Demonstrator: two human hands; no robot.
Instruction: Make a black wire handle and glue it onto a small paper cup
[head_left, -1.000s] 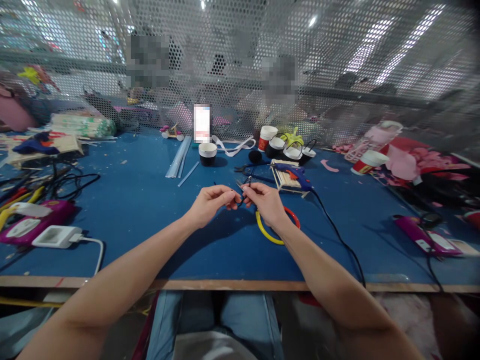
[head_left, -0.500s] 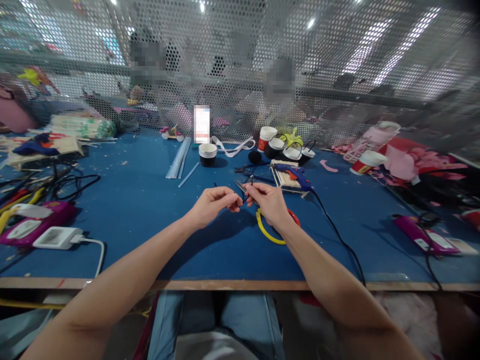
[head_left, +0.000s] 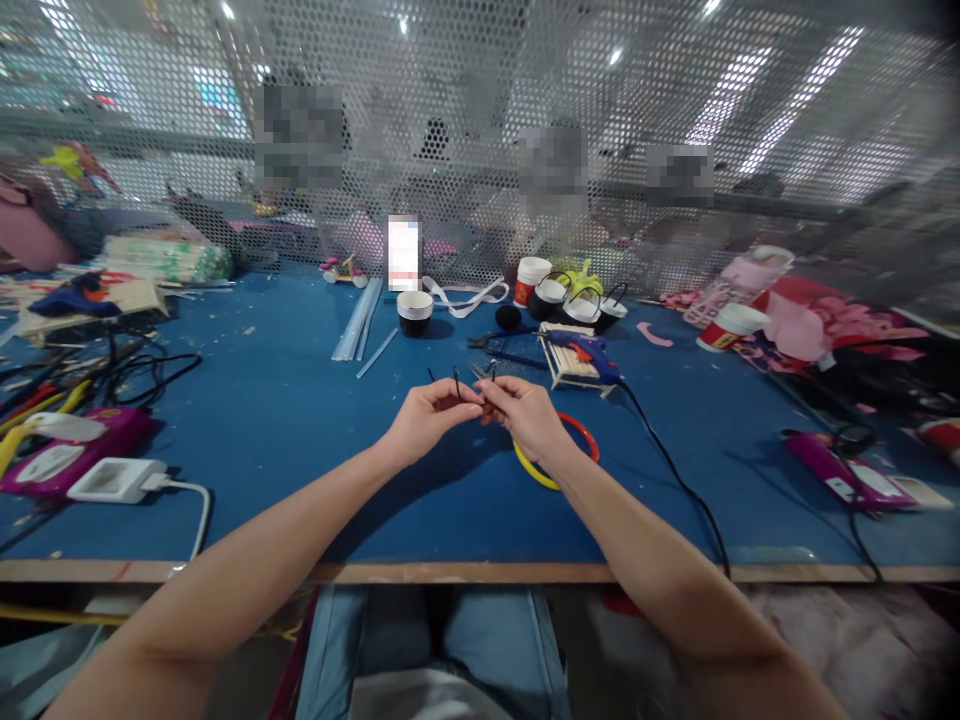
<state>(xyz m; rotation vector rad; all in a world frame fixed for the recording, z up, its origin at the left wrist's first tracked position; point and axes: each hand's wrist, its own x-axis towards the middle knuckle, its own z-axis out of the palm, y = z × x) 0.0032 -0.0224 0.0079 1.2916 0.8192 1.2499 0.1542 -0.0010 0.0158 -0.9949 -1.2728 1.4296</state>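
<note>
Wire (head_left: 456,381), thin and dark, stands up from between your two hands above the middle of the blue bench (head_left: 285,420). Your left hand (head_left: 429,418) is closed to a pinch, thumb and fingertips on the wire. Your right hand (head_left: 525,415) meets it fingertip to fingertip, curled shut around a small metal tool (head_left: 484,372) whose tip shows just above the knuckles; what kind of tool it is cannot be made out. Under your right wrist a yellow and red ring (head_left: 559,455) lies flat on the bench. Just beyond, a blue glue gun (head_left: 585,348) rests on a small rack of wooden sticks (head_left: 568,362), its black cord (head_left: 675,470) running to the near edge on the right. Farther off, a black cup (head_left: 414,311) stands near a bundle of clear sticks (head_left: 360,318). On the near left lie a white charger (head_left: 112,478) and a magenta device (head_left: 56,455). A perforated metal screen (head_left: 480,120) closes off the far side.
</note>
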